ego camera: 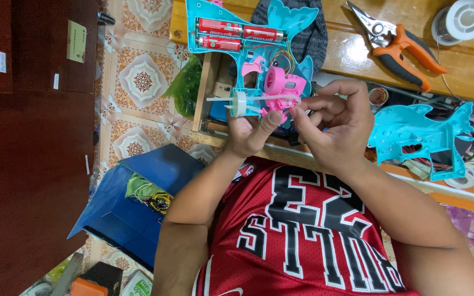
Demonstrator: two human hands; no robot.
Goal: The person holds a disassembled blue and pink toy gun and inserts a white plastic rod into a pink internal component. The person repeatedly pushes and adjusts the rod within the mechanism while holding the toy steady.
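My left hand (246, 133) grips the lower edge of an opened turquoise toy shell (281, 22) shaped like a fish. Inside the shell are two red batteries (231, 34), coloured wires and a pink mechanism (282, 83). A white round cap on a thin tube (238, 103) sticks out to the left, just above my left thumb. My right hand (338, 123) is beside the left one, its fingertips pinched on a small pale part at the pink mechanism's lower right. The other turquoise shell half (418, 134) lies on the wooden table to the right of my right hand.
Orange-handled cutters (399, 46) and a white wire spool (462, 19) lie on the wooden table (352, 52). A grey knit cloth (316, 38) is behind the toy. A blue box (133, 211) with wires, a green bag (185, 85) and a dark cabinet (28, 137) are at left.
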